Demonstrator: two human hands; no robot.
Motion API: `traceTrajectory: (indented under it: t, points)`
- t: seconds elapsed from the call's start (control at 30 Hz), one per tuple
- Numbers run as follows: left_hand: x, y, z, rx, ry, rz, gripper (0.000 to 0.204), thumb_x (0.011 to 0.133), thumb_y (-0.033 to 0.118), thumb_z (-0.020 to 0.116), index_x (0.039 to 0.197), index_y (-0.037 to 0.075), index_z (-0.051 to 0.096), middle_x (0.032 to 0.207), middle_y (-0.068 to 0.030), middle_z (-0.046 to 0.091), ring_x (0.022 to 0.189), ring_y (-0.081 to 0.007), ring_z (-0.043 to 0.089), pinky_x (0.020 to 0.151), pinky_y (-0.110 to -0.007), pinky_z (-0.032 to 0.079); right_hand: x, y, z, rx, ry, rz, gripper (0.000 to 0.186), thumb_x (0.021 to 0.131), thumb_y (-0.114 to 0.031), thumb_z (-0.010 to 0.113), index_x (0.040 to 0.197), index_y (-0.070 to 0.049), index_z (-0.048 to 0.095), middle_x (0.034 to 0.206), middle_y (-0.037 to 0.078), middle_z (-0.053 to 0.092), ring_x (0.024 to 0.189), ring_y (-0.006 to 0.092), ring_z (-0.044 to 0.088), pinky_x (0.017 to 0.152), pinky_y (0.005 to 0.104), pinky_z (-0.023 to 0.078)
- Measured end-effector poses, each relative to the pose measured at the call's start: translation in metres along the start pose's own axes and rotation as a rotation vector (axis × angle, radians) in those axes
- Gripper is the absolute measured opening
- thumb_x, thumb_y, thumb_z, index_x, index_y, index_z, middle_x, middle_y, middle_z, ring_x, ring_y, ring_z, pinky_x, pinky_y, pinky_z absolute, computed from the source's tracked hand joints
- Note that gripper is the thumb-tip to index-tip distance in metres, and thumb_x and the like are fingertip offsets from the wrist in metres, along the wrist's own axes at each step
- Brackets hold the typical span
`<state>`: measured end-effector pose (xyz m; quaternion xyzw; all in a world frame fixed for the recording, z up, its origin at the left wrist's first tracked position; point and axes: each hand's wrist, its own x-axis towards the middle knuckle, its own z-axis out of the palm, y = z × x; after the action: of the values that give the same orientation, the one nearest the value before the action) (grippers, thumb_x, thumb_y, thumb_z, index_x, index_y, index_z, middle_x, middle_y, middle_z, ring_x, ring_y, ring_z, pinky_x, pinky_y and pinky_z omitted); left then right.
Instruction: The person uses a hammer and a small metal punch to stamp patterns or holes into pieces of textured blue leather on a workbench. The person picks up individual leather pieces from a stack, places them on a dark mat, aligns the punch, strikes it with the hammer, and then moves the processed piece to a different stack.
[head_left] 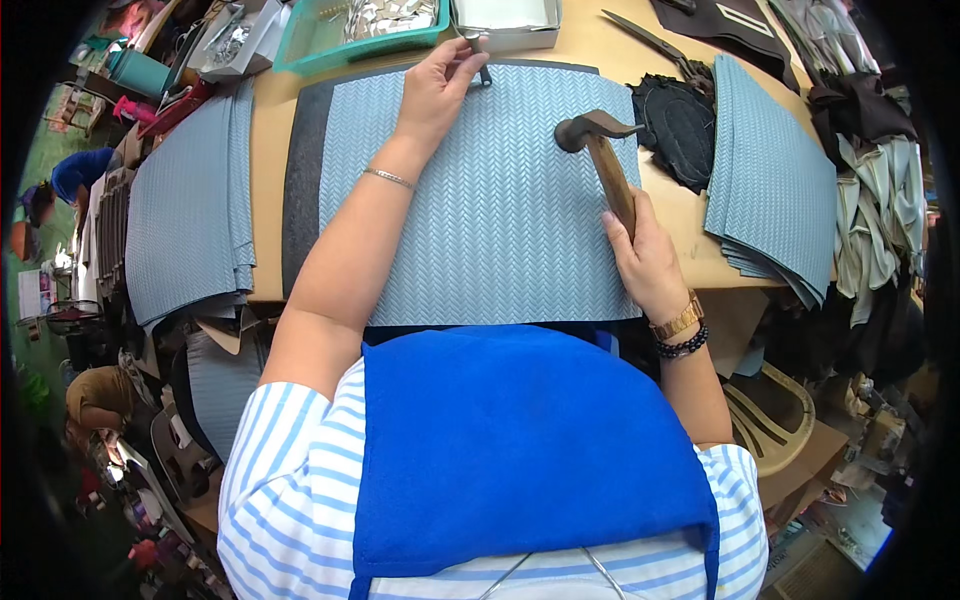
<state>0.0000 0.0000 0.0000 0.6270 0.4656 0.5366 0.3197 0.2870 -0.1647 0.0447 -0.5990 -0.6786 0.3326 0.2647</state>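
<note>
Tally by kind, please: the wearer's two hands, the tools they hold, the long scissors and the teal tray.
Hands (left hand, right hand): 2
Hammer: 1
Small metal tool: 1
Scissors: 1
Teal tray: 1
Total: 6

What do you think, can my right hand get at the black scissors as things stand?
Probably not without first letting go of the hammer, which your right hand grips, though the scissors' blades seem uncovered.
</note>
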Motion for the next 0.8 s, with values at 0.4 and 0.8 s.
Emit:
traceTrajectory:
  t: [0.4, 0.8]
  points:
    - [-0.003, 0.005, 0.0, 0.071, 0.005, 0.032, 0.029, 0.099, 0.017, 0.067, 0.123, 0.003, 0.068, 0.109, -0.0043, 0.074, 0.099, -0.0104, 0.069, 0.088, -0.025, 0.053, 0.0, -0.004, 0.001, 0.005, 0.022, -0.026, 0.041, 0.101, -0.022, 0.058, 0.134, 0.0, 0.047, 0.099, 0.027, 0.068, 0.094, 0.0422, 0.068, 0.08, 0.0449, 0.053]
    - [-0.003, 0.005, 0.005, 0.187, -0.005, 0.157, 0.025, 0.097, 0.017, 0.069, 0.118, 0.003, 0.068, 0.093, -0.0095, 0.072, 0.082, -0.0118, 0.067, 0.075, -0.027, 0.054, 0.033, -0.026, -0.043, 0.149, -0.1, 0.055, 0.041, 0.1, -0.027, 0.064, 0.128, 0.001, 0.056, 0.074, 0.004, 0.059, 0.058, 0.0074, 0.056, 0.052, 0.0256, 0.046]
